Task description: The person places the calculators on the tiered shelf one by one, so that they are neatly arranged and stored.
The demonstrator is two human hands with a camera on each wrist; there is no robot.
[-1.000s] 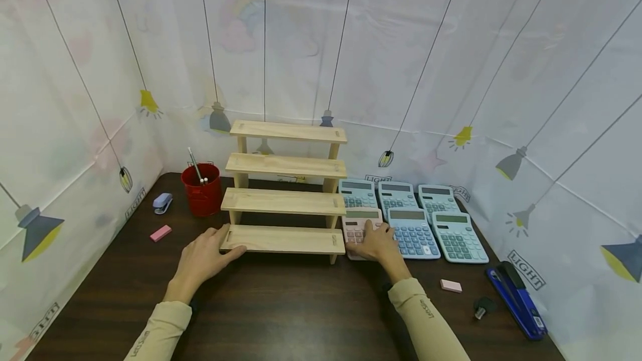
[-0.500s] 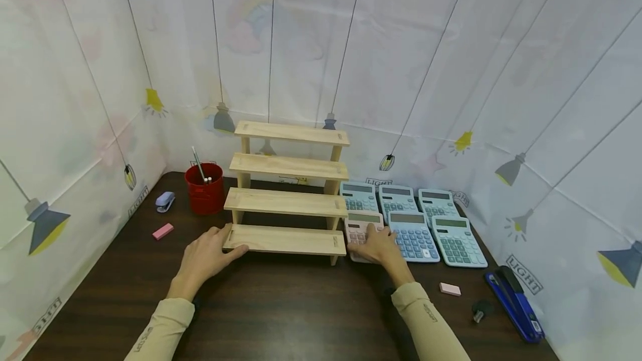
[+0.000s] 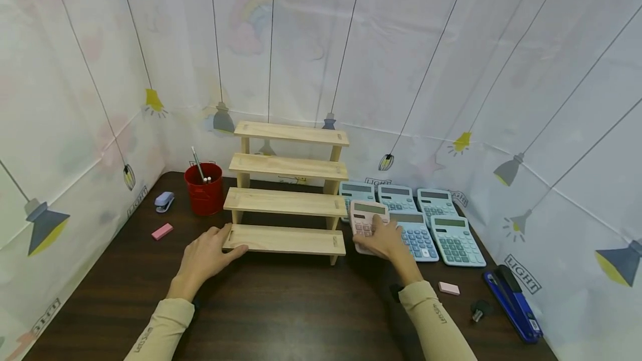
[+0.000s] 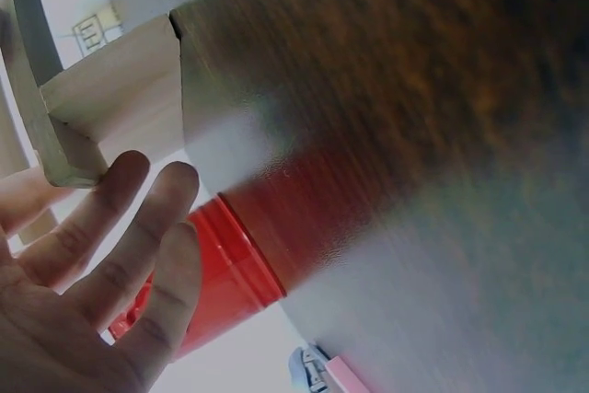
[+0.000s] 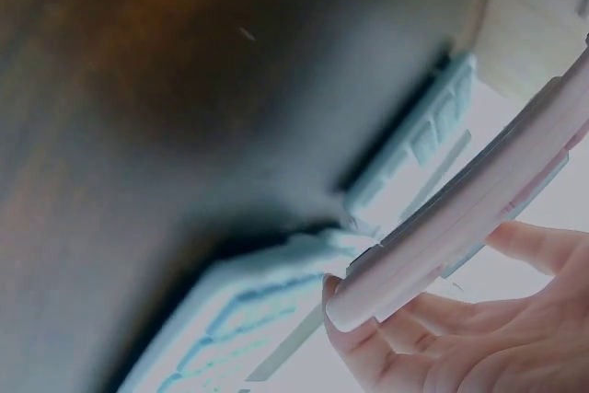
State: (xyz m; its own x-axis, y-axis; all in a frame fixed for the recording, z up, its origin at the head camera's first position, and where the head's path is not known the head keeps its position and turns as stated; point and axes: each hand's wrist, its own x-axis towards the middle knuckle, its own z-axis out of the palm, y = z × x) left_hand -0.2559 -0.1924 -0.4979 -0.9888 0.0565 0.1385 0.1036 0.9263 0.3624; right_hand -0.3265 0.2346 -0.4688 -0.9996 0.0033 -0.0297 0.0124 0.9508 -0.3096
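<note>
A pink calculator [image 3: 369, 213] is held in my right hand [image 3: 383, 238], raised off the table and overlapping the blue calculator [image 3: 414, 233] in the head view. The right wrist view catches the pink calculator [image 5: 479, 190] edge-on, with my right hand's fingers [image 5: 529, 246] at both sides of it. A wooden stepped display stand [image 3: 283, 238] has four-tier form as several rising boards. My left hand [image 3: 203, 261] rests at the left end of its lowest board, thumb along the front edge. In the left wrist view the fingers [image 4: 152, 227] are spread, touching the board's end [image 4: 78, 163].
Several light-blue and green calculators [image 3: 456, 241] lie in rows right of the stand. A red pencil cup [image 3: 204, 196], a small stapler [image 3: 164, 201] and a pink eraser [image 3: 162, 231] are left. At right lie another eraser [image 3: 448, 288], a binder clip [image 3: 478, 312] and a blue stapler [image 3: 514, 305].
My right hand has lifted the pink calculator from the table and shifted it slightly up and right. The left hand stays at the stand's lowest board.
</note>
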